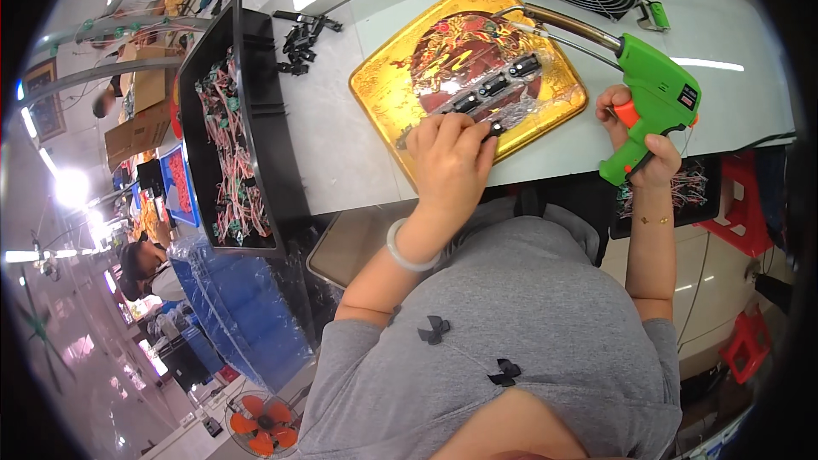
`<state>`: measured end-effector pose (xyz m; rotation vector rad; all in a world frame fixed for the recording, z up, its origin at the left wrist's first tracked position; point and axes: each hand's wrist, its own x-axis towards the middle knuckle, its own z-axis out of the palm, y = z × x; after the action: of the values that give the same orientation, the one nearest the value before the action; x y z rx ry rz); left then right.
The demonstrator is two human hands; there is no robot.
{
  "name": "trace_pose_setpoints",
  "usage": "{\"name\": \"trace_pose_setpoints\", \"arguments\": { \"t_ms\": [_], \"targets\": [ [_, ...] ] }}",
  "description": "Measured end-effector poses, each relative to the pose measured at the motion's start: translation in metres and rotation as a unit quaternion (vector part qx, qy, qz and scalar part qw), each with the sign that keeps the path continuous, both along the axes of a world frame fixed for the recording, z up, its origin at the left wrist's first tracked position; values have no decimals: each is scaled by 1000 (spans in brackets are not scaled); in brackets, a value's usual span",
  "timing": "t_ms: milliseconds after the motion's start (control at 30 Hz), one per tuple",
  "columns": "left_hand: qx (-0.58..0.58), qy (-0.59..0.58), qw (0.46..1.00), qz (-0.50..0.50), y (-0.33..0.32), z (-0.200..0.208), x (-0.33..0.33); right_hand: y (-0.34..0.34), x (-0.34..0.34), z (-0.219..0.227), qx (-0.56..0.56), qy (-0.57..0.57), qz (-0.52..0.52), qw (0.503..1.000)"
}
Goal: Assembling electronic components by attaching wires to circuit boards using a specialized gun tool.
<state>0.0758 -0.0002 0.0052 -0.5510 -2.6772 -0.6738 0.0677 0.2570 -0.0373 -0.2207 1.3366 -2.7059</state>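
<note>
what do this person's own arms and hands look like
The grey sleeves are short. The ungloved left hand has a pale, smooth wrist bangle; the ungloved right hand has a thin wrist bracelet with gold-coloured pieces.

The right hand (658, 166) grips a green gun-shaped tool (656, 77), its metal rods reaching over a gold tray (383, 77) on the table (332, 140). The left hand (449, 166) is at small black parts (494, 85) there; left stands a black bin (285, 140) of wires (226, 145).
</note>
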Motion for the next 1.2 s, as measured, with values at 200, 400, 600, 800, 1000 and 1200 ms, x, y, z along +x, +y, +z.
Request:
{"name": "trace_pose_setpoints", "arguments": {
  "t_ms": [200,400,600,800,1000,1200],
  "targets": [
    [7,-8,1000,6,-11,19,-9,4,4,-7,-63,4,-1,998],
    [-109,70,983,134,-118,24,-135,4,4,-6,-42,3,7,999],
    [-98,-31,980,170,-141,-14,-174,1,3,-3,-33,-5,-9,999],
    [51,-46,978,195,-155,-9,-137,2,4,-3,-31,-8,-8,999],
    [120,-181,941,260,-182,-15,-61,3,-1,-3,-36,6,22,999],
    [67,-38,956,284,-159,-18,-50,2,0,-3,-34,11,8,999]
  ]
}}
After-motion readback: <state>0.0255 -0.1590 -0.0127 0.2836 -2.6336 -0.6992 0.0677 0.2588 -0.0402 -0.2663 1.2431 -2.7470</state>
